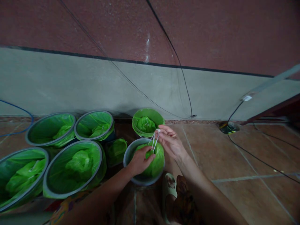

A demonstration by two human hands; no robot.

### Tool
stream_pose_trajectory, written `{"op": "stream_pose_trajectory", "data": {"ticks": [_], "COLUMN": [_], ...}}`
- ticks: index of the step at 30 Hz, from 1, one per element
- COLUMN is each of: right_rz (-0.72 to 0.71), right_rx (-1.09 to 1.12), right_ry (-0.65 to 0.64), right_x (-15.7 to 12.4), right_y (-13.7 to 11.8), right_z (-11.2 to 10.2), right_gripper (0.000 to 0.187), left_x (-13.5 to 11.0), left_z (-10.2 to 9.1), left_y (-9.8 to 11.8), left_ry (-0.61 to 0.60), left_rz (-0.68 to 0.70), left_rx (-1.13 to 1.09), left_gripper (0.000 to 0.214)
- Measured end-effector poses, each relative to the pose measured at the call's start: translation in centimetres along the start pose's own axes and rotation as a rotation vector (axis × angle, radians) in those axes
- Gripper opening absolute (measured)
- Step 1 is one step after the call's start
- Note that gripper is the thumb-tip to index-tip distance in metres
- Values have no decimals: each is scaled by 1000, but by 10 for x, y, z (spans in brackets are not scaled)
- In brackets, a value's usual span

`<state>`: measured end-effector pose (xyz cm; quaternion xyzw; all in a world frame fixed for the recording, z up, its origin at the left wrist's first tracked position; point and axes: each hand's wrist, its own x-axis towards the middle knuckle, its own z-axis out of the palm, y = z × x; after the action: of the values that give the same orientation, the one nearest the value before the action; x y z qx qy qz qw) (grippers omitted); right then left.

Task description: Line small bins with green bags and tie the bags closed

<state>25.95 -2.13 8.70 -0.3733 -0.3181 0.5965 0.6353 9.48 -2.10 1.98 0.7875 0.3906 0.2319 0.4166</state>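
Note:
A white drawstring (pixel 155 140) is stretched between my two hands, above a grey bucket (pixel 127 153). Inside that bucket sits a green mesh bag (pixel 156 164), and the string runs down toward its top. My right hand (pixel 172 142) pinches the upper loop of the string between thumb and fingertips. Lower and to the left, my left hand (pixel 142 160) has its fingers closed on the string close to the bag. Part of the bag is hidden behind my left hand.
Left of me stand several grey-rimmed tubs (pixel 73 168) lined with green mesh. A green-lined bucket (pixel 150 117) is by the wall, and a small green container (pixel 116 150) sits between. A black cable (pixel 255 159) crosses the tiled floor at right; a blue hose (pixel 22 109) lies far left.

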Motion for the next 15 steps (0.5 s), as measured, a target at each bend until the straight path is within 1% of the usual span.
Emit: {"op": "stream_pose_trajectory", "data": {"ticks": [1,3,5,6,9,10,11,12,13,15], "right_rz": [4,10,1,-17,-115,-139,-148,-137,-113,-49], "right_rx": [-21,-65,-122,-156,-235,-238,-231,-220,-209,-203], "right_ry": [-6,-18,-2,29,192,229,236,209,151,-12], "right_x": [-1,-1,0,1,5,6,5,3,1,-5], "right_y": [1,3,2,2,0,-2,-4,-6,-9,-13], "right_z": [1,2,0,-2,-12,-14,-15,-15,-13,-7], "right_gripper": [27,28,30,31,27,25,24,23,23,24], "left_x": [1,4,7,9,12,12,14,15,16,19], "left_z": [1,2,-1,-2,-8,-10,-12,-14,-16,-17], "left_y": [1,1,-2,-4,-16,-21,-26,-31,-34,-38], "left_ry": [-11,-15,21,65,253,314,359,382,385,317], "left_rz": [-35,-113,-189,-228,-367,-413,-452,-483,-507,-508], "left_rx": [-19,-84,-205,-288,-601,-685,-733,-736,-689,-495], "left_gripper": [26,29,32,32,25,23,21,20,20,22]}}
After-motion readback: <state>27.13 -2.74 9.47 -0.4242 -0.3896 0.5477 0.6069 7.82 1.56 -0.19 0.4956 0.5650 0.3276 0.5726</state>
